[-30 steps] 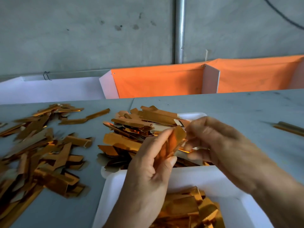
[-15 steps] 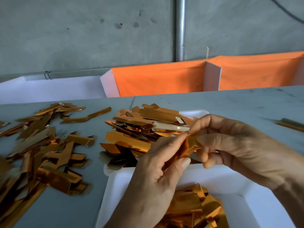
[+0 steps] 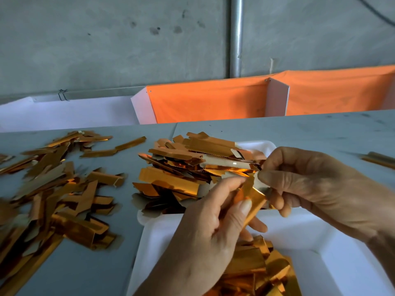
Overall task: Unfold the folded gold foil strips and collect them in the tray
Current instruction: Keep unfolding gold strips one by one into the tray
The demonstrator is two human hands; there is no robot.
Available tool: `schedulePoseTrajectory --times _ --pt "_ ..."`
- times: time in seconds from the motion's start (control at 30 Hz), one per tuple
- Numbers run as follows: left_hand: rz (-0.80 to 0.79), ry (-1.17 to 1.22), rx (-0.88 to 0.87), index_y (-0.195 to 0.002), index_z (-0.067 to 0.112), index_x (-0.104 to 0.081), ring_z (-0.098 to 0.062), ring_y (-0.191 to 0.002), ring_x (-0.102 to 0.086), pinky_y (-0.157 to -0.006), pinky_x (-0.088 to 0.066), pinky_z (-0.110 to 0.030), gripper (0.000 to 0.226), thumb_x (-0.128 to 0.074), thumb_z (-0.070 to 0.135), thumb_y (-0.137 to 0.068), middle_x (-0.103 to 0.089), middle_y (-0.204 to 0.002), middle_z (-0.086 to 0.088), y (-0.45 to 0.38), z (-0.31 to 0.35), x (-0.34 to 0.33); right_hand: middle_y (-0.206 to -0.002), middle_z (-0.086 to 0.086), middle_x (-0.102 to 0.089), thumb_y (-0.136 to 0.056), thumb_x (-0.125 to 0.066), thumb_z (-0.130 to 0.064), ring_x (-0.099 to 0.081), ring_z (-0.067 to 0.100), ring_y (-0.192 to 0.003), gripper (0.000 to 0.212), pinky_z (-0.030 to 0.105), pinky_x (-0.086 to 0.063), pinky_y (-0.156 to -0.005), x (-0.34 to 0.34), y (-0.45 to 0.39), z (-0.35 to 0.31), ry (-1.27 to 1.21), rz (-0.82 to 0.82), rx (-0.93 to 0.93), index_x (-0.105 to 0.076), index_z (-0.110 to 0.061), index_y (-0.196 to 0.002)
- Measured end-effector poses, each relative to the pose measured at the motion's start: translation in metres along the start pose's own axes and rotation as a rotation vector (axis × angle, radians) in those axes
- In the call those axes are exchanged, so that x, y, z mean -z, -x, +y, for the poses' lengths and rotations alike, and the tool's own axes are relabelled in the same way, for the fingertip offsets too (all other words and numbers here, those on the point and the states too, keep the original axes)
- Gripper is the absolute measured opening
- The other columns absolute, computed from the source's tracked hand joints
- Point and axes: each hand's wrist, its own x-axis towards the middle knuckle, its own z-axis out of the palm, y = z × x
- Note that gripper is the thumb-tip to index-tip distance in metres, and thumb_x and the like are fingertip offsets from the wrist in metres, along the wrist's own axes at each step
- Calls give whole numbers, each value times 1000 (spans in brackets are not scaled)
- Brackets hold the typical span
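Observation:
Both hands hold one gold foil strip (image 3: 253,199) above the near white tray (image 3: 333,253). My left hand (image 3: 205,236) grips its lower part between thumb and fingers. My right hand (image 3: 310,184) pinches its upper end, where the pale inner side shows. Several gold strips (image 3: 252,272) lie in the near tray, partly hidden by my left wrist. A second white tray (image 3: 256,145) behind it carries a heap of gold strips (image 3: 186,167).
Many loose gold strips (image 3: 55,193) are scattered over the grey table on the left. A single strip (image 3: 378,160) lies at the right edge. Orange cloth-lined bins (image 3: 213,101) and a white bin (image 3: 64,112) stand behind the table against the concrete wall.
The strip's fold has spread wider between my hands, showing its pale inner side. Both hands stayed above the near tray, with my right hand pulling the upper end slightly rightward.

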Motion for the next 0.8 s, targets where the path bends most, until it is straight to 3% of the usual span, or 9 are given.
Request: schedulePoseTrajectory --times 0.1,0.2,0.37,0.6,0.8 --pt "88 -63 -48 -130 39 -47 -1 -87 -67 -73 -51 -13 34 -46 33 -97 -69 -100 8 0 -3 -2 -56 12 -60 -57 -73 -27 -57 19 -46 17 21 -48 -45 -1 -1 0 -59 22 1 -69 -16 -69" --pt "201 -177 -121 -126 45 -50 6 -106 -57 -82 -45 -8 34 -53 41 -92 -58 -113 21 -1 -5 -2 -59 9 -60 -58 -73 -24 -57 17 -45 24 21 -48 -42 -2 -1 1 -131 23 21 -70 -15 -79" --pt "242 -262 -160 -129 32 -55 3 -103 -55 -79 -40 -3 52 -59 48 -80 -55 -106 24 -2 -3 -5 -61 7 -60 -68 -82 -15 -60 15 -48 24 21 -50 -45 2 1 1 -190 -65 33 -71 -12 -89" --pt "199 -120 -121 -126 50 -50 4 -110 -57 -86 -44 -8 46 -63 39 -84 -63 -114 19 1 -5 -1 -67 10 -63 -59 -87 -29 -62 17 -53 34 21 -51 -51 6 0 2 -201 -81 35 -70 -12 -83" --pt "161 -139 -133 -125 49 -50 -1 -110 -57 -85 -44 -9 43 -61 38 -85 -63 -111 22 1 -4 2 -73 4 -68 -56 -86 -47 -66 16 -62 45 20 -52 -58 4 1 2 -51 -115 92 -71 -16 -85"
